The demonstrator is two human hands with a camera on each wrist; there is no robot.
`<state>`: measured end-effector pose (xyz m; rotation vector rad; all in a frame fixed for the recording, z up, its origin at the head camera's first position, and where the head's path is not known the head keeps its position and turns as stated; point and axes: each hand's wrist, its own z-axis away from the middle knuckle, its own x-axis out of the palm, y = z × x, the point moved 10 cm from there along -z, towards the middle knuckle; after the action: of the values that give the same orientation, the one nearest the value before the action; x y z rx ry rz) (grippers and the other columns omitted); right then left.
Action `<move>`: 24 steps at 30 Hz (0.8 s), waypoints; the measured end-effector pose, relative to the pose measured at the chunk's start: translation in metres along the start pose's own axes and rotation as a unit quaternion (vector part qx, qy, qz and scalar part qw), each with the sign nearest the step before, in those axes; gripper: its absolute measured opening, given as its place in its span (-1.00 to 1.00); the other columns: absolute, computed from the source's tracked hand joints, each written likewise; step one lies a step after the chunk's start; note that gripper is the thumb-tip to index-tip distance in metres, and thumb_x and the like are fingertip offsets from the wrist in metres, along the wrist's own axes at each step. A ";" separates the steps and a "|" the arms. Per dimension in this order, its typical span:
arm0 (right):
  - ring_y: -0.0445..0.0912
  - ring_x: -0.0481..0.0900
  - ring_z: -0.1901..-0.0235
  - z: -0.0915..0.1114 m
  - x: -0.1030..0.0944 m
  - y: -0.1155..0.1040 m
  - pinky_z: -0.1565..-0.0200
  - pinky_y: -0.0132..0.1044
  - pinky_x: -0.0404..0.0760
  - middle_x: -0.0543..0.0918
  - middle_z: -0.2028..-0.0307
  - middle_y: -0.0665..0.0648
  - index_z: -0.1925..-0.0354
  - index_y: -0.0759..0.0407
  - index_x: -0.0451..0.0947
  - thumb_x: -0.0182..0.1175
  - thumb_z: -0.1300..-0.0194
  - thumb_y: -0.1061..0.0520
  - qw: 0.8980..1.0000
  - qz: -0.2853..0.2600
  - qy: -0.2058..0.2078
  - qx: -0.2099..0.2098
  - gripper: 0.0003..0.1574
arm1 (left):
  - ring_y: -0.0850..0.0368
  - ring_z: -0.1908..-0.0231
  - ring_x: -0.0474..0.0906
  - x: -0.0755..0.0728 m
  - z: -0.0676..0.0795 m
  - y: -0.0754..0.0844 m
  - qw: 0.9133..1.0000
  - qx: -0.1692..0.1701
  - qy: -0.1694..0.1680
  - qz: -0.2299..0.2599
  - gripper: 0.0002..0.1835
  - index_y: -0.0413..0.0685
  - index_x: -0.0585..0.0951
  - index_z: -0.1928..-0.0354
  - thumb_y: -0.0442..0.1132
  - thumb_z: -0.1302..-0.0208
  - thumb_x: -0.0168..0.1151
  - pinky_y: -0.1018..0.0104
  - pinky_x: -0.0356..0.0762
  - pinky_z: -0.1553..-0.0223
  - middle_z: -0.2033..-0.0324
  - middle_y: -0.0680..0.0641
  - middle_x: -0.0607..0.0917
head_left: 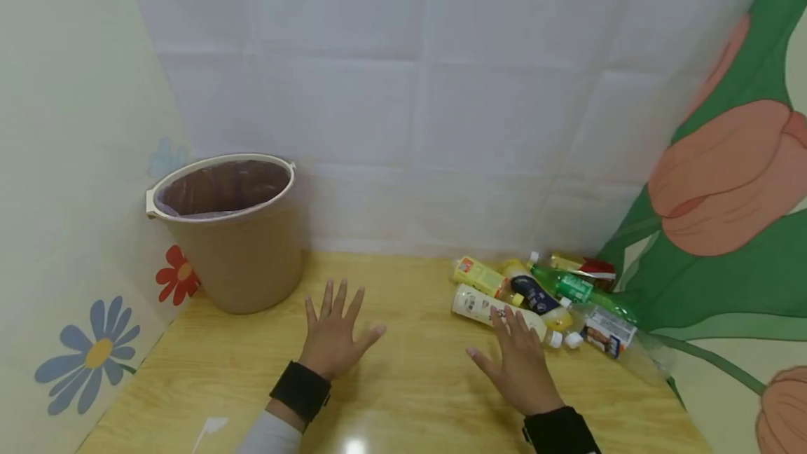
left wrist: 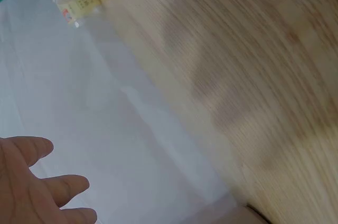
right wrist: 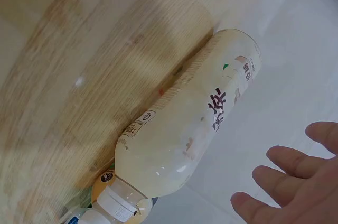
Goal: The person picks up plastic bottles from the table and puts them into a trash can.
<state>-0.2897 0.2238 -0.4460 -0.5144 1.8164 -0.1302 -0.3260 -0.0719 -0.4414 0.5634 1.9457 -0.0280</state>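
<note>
My left hand is held over the table with its fingers spread and nothing in it. My right hand is also spread and holds nothing; its fingers overlap the cream-white bottle in the head view. In the right wrist view that bottle lies on its side, apart from the fingers. Behind it lie a yellow-labelled bottle, a bottle with a dark blue label and a green bottle. Nearer the right edge is a clear bottle with a printed label.
A brown bin with a cream rim and a plastic liner stands at the back left of the wooden table. A red and gold package lies behind the bottles. White sheeting hangs at the back; painted walls flank both sides.
</note>
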 end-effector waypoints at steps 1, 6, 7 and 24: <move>0.30 -0.15 -0.33 -0.001 0.000 0.002 -0.23 0.31 -0.13 -0.02 -0.36 0.43 -0.44 0.18 -0.06 0.01 -0.26 -0.45 1.000 0.004 0.001 0.002 0.09 | -0.17 -0.37 -0.33 0.000 0.000 0.000 1.000 0.000 -0.002 0.002 -0.15 0.18 0.04 -0.45 0.48 -0.25 -0.23 -0.38 -0.51 -0.19 -0.42 -0.14 -0.12; 0.35 -0.02 -0.27 -0.012 -0.005 0.022 -0.19 0.32 0.01 0.07 -0.30 0.48 -0.41 0.25 0.01 0.23 -0.19 -0.29 0.999 0.035 0.018 0.004 0.09 | -0.14 -0.37 -0.37 0.001 0.001 0.002 1.000 -0.001 -0.011 0.004 -0.15 0.15 0.04 -0.45 0.46 -0.26 -0.21 -0.37 -0.50 -0.19 -0.42 -0.14 -0.13; 0.37 0.02 -0.25 -0.016 -0.007 0.028 -0.16 0.33 0.04 0.10 -0.28 0.48 -0.39 0.26 0.04 0.28 -0.16 -0.24 0.999 0.041 0.023 0.006 0.08 | -0.13 -0.37 -0.38 0.001 0.001 0.002 1.000 0.000 -0.009 0.005 -0.15 0.15 0.05 -0.44 0.46 -0.26 -0.20 -0.38 -0.49 -0.19 -0.42 -0.15 -0.12; 0.33 0.36 0.01 -0.048 0.007 0.075 0.02 0.24 0.36 0.45 0.03 0.44 -0.23 0.33 0.31 0.46 0.04 0.08 0.992 0.111 0.020 -0.064 -0.08 | -0.20 -0.36 -0.27 -0.003 0.003 0.002 1.000 0.004 -0.004 0.010 -0.10 0.12 0.05 -0.44 0.49 -0.21 -0.16 -0.41 -0.45 -0.18 -0.41 -0.18 -0.10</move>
<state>-0.3569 0.2800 -0.4634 -0.3980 1.9166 0.1303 -0.3218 -0.0723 -0.4403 0.5859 1.9320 -0.0251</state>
